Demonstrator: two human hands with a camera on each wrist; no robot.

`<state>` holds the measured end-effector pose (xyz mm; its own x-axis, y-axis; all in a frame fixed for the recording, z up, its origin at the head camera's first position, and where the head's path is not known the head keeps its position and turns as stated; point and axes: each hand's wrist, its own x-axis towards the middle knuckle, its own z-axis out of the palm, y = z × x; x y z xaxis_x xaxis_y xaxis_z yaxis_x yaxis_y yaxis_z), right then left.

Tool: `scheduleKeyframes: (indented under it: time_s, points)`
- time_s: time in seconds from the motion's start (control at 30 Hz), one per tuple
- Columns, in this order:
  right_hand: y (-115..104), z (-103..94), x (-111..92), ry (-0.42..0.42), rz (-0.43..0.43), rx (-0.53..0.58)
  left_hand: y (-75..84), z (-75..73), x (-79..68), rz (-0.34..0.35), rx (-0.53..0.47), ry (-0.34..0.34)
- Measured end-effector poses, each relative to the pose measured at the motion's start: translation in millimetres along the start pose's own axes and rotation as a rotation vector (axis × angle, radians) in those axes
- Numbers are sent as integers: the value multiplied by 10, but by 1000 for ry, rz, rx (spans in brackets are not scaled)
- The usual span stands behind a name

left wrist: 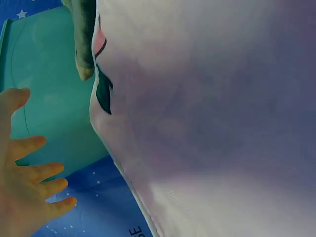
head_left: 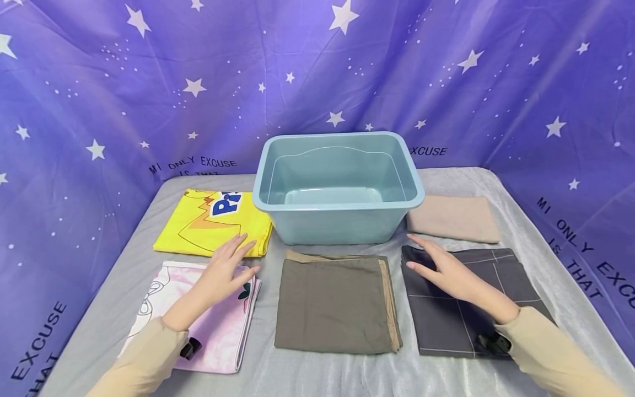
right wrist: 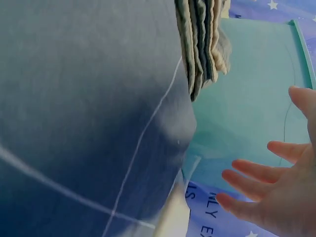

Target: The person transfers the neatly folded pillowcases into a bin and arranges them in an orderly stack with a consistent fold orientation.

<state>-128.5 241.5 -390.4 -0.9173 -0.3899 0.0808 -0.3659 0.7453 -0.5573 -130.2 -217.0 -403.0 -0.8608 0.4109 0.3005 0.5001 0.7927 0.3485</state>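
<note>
My left hand (head_left: 223, 275), fingers spread and holding nothing, hovers over a folded pink-and-white cloth (head_left: 218, 339) with a printed pattern. Over a folded dark grey cloth with white lines (head_left: 439, 325) is my right hand (head_left: 453, 275), its fingers also extended and bare. Between them lies a folded brown cloth (head_left: 332, 309) with a tan edge. Beyond the left fingertips is a folded yellow printed cloth (head_left: 213, 234); a folded beige cloth (head_left: 456, 218) lies past the right hand. In the wrist views, the left hand (left wrist: 32, 187) and right hand (right wrist: 276, 190) appear apart from the cloths.
A blue-green plastic tub (head_left: 342, 227) stands upright at the back middle, its inside bare. Everything lies on a grey fabric-covered surface (head_left: 342, 375). A purple star-printed curtain (head_left: 297, 55) hangs behind and at both sides.
</note>
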Motion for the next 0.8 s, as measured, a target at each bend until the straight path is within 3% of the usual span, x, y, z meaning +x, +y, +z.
scheduleKeyframes:
  time_s: [0.17, 0.4, 0.8]
  points:
    - [-53, 50, -12, -17, -3, 90, 30, 68, -4, 18, -36, 33]
    - [-62, 153, -15, -27, 18, 190, 102, 132, -6, -1, -109, 27]
    - [-132, 259, -28, -74, 47, 359, 223, 209, -6, -99, -275, -3]
